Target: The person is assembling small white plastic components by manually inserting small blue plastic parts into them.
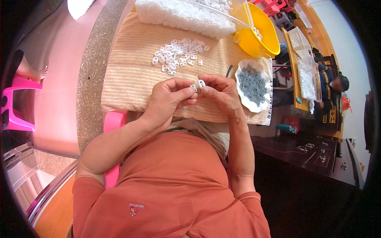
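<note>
Both hands meet over the near part of a striped towel (131, 79). My left hand (168, 95) pinches a small white plastic piece (194, 88) between thumb and fingers. Another white oval piece with two holes (201, 83) is held upright in the fingertips of my right hand (222, 93). The two pieces are close together; whether they touch is hard to tell. Beyond my hands lies a loose pile of similar white two-holed pieces (180, 51). To the right, a white wavy-rimmed dish (241, 75) holds many tiny dark grey parts (253, 84), too small to name surely.
A clear box of white pieces (186, 18) stands at the towel's far edge, beside a yellow basin (258, 45). A short black stick (229, 70) lies near the dish. Pink stools (20, 107) stand at left. Another person (337, 84) sits at far right by a wooden table (295, 75).
</note>
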Motion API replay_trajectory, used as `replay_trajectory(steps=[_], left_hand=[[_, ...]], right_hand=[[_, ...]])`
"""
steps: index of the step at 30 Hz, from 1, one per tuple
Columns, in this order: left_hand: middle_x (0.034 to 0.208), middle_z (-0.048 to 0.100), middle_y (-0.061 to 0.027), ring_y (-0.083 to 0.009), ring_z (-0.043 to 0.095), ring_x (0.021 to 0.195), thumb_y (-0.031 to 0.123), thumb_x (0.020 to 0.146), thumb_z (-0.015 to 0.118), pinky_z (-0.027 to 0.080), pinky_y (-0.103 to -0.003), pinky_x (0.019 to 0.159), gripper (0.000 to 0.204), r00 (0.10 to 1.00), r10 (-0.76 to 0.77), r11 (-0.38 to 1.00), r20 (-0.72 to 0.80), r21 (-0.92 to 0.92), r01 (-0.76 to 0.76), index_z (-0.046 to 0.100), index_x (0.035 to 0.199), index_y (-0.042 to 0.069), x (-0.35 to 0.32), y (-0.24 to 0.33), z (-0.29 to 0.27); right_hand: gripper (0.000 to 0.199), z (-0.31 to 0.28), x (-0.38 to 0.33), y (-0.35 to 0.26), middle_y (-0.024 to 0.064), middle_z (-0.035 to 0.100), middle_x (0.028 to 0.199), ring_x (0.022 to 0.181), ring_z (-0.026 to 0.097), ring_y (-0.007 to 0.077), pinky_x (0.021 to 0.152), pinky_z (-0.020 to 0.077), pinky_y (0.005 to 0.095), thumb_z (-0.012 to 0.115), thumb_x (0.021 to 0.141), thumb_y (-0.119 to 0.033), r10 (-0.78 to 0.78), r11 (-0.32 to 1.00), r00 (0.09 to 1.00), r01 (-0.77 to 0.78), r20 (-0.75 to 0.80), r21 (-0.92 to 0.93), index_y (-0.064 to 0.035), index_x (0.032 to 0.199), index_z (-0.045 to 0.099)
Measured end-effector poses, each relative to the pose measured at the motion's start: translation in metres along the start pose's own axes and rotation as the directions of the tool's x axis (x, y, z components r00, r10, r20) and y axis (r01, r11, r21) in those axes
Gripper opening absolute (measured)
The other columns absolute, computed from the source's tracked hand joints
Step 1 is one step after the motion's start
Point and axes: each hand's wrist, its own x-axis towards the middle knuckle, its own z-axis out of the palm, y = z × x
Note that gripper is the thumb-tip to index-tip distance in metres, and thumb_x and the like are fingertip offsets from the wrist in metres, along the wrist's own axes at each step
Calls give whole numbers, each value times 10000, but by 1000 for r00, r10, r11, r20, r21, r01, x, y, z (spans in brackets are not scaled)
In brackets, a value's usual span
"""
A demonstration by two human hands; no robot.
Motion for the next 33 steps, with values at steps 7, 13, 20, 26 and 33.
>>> replay_trajectory(steps=[7, 13, 20, 26, 33], left_hand=[[915, 655, -84, -128, 647, 772, 42, 884, 619, 562, -239, 720, 150, 1000, -6, 1000, 2, 14, 6, 614, 1022, -16, 0, 0, 1], [910, 657, -82, -128, 649, 766, 43, 882, 622, 564, -239, 718, 148, 1000, -7, 1000, -4, 14, 7, 616, 1019, -12, 1, 0, 1], [909, 660, -77, -123, 652, 767, 42, 882, 621, 567, -235, 714, 143, 1000, -1, 1000, -2, 14, 1, 617, 1017, -6, 0, 0, 1], [905, 661, -73, -116, 650, 761, 44, 880, 624, 565, -231, 710, 142, 1000, -5, 1000, -7, 16, 5, 618, 1014, -5, 0, -1, 1], [899, 660, -70, -113, 647, 757, 44, 879, 626, 561, -226, 704, 136, 1000, 3, 1000, -2, 19, -3, 621, 1005, -4, 0, -1, 2]], right_hand=[[292, -5, 0, 4, 81, 675, 959, 857, 640, 132, 779, 521, 255, 652, 864, -53, -14, 999, 1000, 15, 4, -34, 38, 1138, 604], [289, -4, 0, 4, 83, 673, 967, 863, 639, 132, 784, 519, 256, 654, 861, -50, -26, 1000, 1000, 26, 8, -8, 38, 1133, 607], [276, -3, 0, 4, 89, 673, 973, 870, 641, 136, 793, 526, 263, 652, 862, -43, -18, 1000, 1000, 18, 22, -20, 39, 1122, 611], [271, -1, 0, 2, 87, 676, 970, 867, 644, 131, 788, 526, 251, 657, 853, -26, -10, 999, 1000, 11, 30, -42, 37, 1114, 617], [262, 3, -1, -1, 84, 682, 964, 863, 646, 125, 782, 522, 238, 663, 846, -16, -5, 999, 999, 6, 33, -37, 32, 1101, 627]])
